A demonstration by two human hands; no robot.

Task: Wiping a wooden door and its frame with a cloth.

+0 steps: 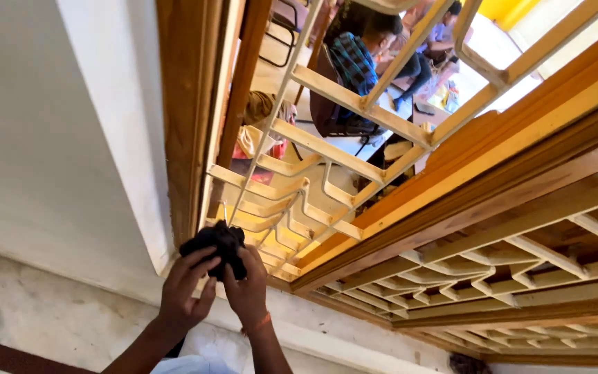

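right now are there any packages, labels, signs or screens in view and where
None that can be told: no package, label, sign or screen shows.
Black cloth: bunched dark wad at the lower corner of the window grille, held by the left hand and right hand.
Colourful items by the people seen through the window: too small to tell their kind.

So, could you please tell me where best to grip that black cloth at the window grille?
Grip the black cloth by its bunched sides, coming from the wall side, as the left hand and right hand do; its far face lies against the grille bars.
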